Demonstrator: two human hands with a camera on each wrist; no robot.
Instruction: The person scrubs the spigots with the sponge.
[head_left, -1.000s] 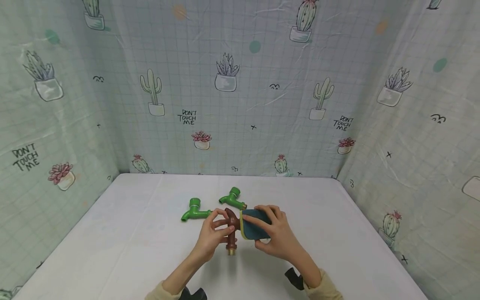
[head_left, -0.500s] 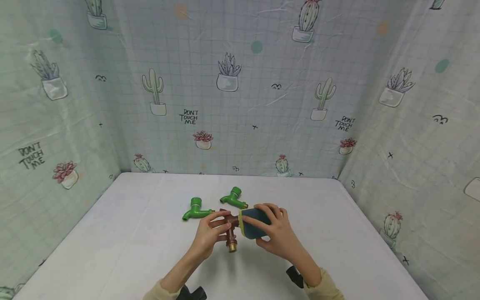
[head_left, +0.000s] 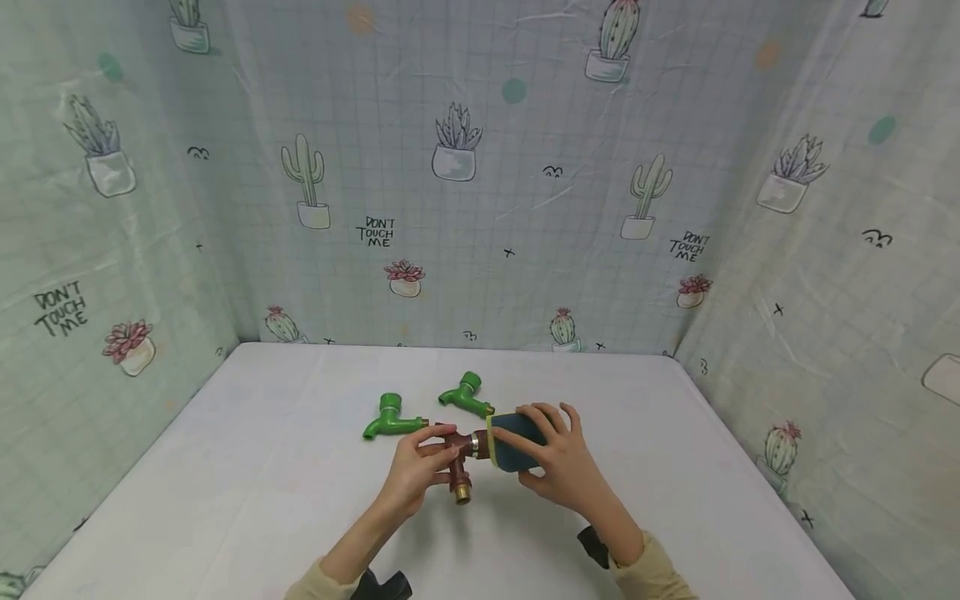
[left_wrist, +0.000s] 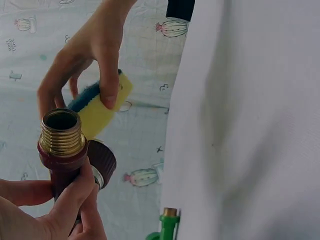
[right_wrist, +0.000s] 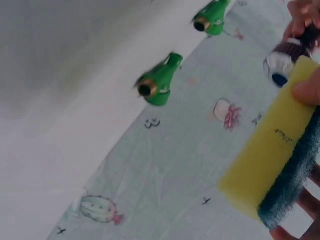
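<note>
Brown tap (head_left: 465, 447), lower centre, is gripped by the left hand (head_left: 411, 471); the right hand (head_left: 561, 468) grips the sponge (head_left: 512, 457), which has slid rightward, baring a collar (head_left: 476, 444), seemingly mid-wipe.

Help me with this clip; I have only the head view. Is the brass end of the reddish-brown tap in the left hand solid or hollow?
Observer: Hollow. The left wrist view shows a dark opening in the threaded brass end of the tap.
Operator: And the blue-and-yellow rectangular sponge in the right hand: is its yellow foam unmarked?
Observer: No. The right wrist view shows a small dark mark on that foam.
Operator: Last, the green tap at left, with the brass tip: is that tip blocked?
Observer: It looks open: in the right wrist view, both green taps show dark holes at their brass tips.
</note>
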